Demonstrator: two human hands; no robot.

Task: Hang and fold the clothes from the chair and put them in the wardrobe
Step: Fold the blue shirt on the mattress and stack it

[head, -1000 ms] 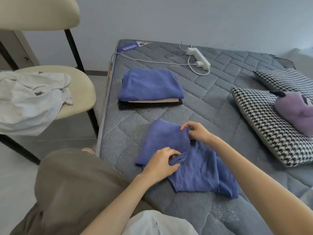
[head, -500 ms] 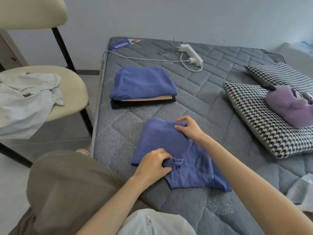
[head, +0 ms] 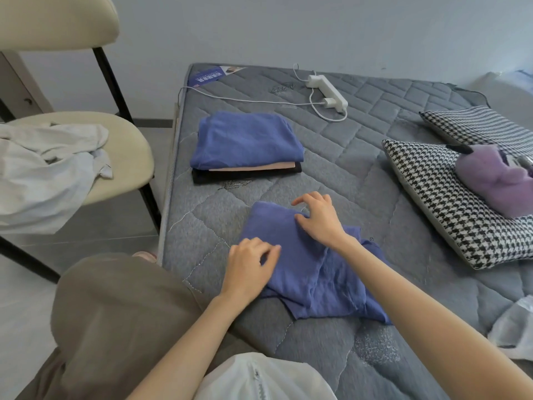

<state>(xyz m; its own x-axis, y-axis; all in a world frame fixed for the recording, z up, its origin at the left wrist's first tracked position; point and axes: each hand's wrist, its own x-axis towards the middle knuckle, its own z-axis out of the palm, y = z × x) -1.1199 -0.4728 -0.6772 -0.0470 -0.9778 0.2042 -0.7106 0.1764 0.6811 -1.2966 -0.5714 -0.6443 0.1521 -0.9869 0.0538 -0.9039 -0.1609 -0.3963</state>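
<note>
A half-folded blue garment [head: 302, 272] lies on the grey mattress [head: 354, 180] near its front left edge. My left hand [head: 250, 268] rests on the garment's near left part, fingers loosely bent. My right hand [head: 318, 219] lies on its far edge, fingertips reaching onto the mattress. Behind it sits a folded stack [head: 245, 142]: blue on top, a beige layer, black at the bottom. White clothes [head: 43, 174] lie crumpled on the cream chair [head: 131, 157] at the left.
Two houndstooth pillows [head: 444, 209] with a purple plush [head: 490, 180] lie at the right. A white power strip [head: 328, 92] and cable lie at the head of the mattress. A pale bag [head: 516, 324] lies at the right edge. My knee [head: 115, 313] is by the bed.
My left hand has let go of the bunched fold and now lies over the cloth. My right hand has shifted slightly forward onto the far edge. The view has shifted a little.
</note>
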